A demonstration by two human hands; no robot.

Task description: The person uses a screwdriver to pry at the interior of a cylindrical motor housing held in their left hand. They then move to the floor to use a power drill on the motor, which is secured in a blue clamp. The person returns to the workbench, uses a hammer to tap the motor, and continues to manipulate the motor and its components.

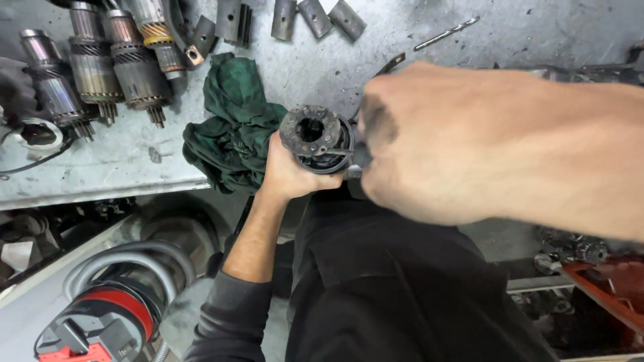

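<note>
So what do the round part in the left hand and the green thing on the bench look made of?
Round part: apparently metal, dark and dull, grimy, with small bolt-like studs around its ring. Green thing: cloth, soft and crumpled into folds, likely a rag. Left hand grips the part from below.

On the grey metal workbench [100, 167] a crumpled green rag [231, 127] lies near the edge. Four motor armatures [94, 64] lie side by side at the far left, with three small metal plates [318, 18] and a drill bit [446, 33] farther back. Below the bench stands a vacuum cleaner with a grey hose [117, 295].
</note>
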